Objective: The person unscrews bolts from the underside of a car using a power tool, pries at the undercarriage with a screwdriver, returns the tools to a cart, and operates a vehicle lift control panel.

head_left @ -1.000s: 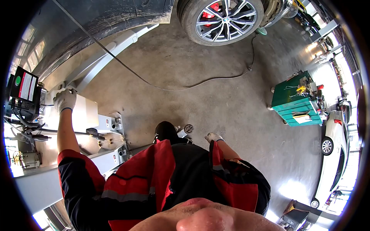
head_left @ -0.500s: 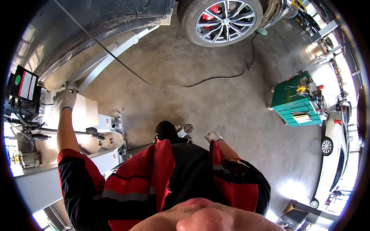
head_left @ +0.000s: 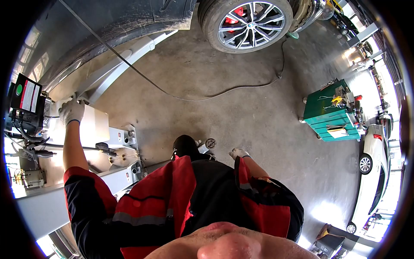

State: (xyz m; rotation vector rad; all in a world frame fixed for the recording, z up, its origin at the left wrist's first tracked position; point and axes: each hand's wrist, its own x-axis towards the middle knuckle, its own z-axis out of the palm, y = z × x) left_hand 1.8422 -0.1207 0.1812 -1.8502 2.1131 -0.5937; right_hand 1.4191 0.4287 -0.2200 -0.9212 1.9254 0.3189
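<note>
In a pale knitted glove, my left hand (head_left: 71, 111) lies on the upper part of a light-coloured housing (head_left: 95, 122) on the lift post. Its fingers bend over the top edge, and what they grip there, if anything, is hidden. Just left of that hand is a black control box (head_left: 30, 96) with a green round mark and a red-and-white label. My right hand (head_left: 239, 153), gloved as well, hangs beside my body above the floor. Its fingers are loosely curled, with nothing seen in them.
A raised dark car (head_left: 129, 21) and its wheel (head_left: 251, 26) are ahead, with a grey lift arm (head_left: 116, 67) beneath. A hose (head_left: 189, 100) trails across the floor. At right stand a green tool cabinet (head_left: 330, 113) and a white car (head_left: 368, 185). A cable (head_left: 77, 147) runs below my left arm.
My left hand has shifted very slightly on the housing, its fingers now reaching a little farther over the top. My right hand stays where it was.
</note>
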